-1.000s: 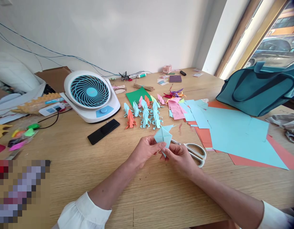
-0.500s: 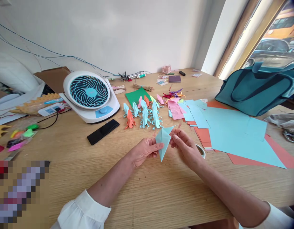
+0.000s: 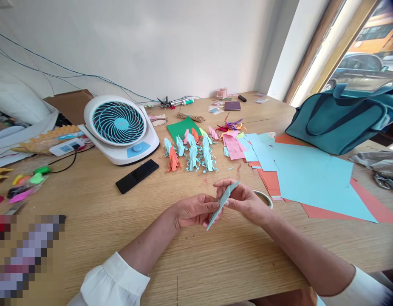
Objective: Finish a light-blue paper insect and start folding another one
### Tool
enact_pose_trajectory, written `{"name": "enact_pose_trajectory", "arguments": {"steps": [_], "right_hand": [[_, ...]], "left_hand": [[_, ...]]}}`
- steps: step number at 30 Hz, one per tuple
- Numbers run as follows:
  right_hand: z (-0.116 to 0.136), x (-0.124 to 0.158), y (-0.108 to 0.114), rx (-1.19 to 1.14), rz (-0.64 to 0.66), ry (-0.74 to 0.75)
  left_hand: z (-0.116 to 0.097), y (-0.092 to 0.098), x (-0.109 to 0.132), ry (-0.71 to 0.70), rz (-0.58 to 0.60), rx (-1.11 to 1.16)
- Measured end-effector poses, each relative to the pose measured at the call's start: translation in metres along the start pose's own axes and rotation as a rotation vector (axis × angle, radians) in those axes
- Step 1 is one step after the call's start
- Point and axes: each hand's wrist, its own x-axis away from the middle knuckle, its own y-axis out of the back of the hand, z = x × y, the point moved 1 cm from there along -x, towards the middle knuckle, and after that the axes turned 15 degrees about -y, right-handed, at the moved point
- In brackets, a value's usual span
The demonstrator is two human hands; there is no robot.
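Observation:
A light blue folded paper [image 3: 222, 203] is held over the table, tilted nearly edge-on to me. My left hand [image 3: 196, 210] pinches its left side between thumb and fingers. On its right side, the thumb and fingers of my right hand [image 3: 244, 200] are closed on it too. Beyond my hands stand several folded paper figures [image 3: 193, 155], mostly light blue, with some orange, pink and yellow-green. A roll of white tape [image 3: 269, 198] lies partly hidden behind my right hand.
A white fan [image 3: 122, 131] and a black phone [image 3: 137, 176] are at the left. Large blue sheets [image 3: 314, 182] overlap orange ones [image 3: 320, 211] at the right, before a teal bag [image 3: 339, 123]. A green sheet [image 3: 180, 128] lies behind the figures.
The folded paper has turned from facing me to nearly edge-on and dropped slightly. My right hand has moved left and now grips its right side more closely.

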Motion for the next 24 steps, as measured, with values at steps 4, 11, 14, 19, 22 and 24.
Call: {"name": "enact_pose_trajectory", "arguments": {"steps": [4, 11, 14, 19, 22, 24], "right_hand": [[-0.001, -0.003, 0.0, -0.015, -0.096, -0.05], [-0.004, -0.011, 0.002, -0.069, -0.297, -0.024], [-0.006, -0.012, 0.001, -0.066, -0.296, -0.024], [-0.008, -0.012, -0.002, -0.024, -0.296, -0.015], [-0.008, -0.012, -0.003, -0.006, -0.274, 0.0], [-0.008, -0.01, -0.003, 0.017, -0.238, -0.012]], "left_hand": [[-0.006, 0.005, 0.002, -0.01, -0.035, -0.205], [-0.022, 0.012, 0.002, -0.222, -0.285, -0.361], [-0.019, 0.014, 0.0, -0.252, -0.289, -0.532], [-0.011, 0.016, -0.004, -0.306, -0.342, -0.657], [-0.011, 0.015, -0.003, -0.321, -0.394, -0.693], [-0.009, 0.013, 0.001, -0.29, -0.411, -0.719]]}}
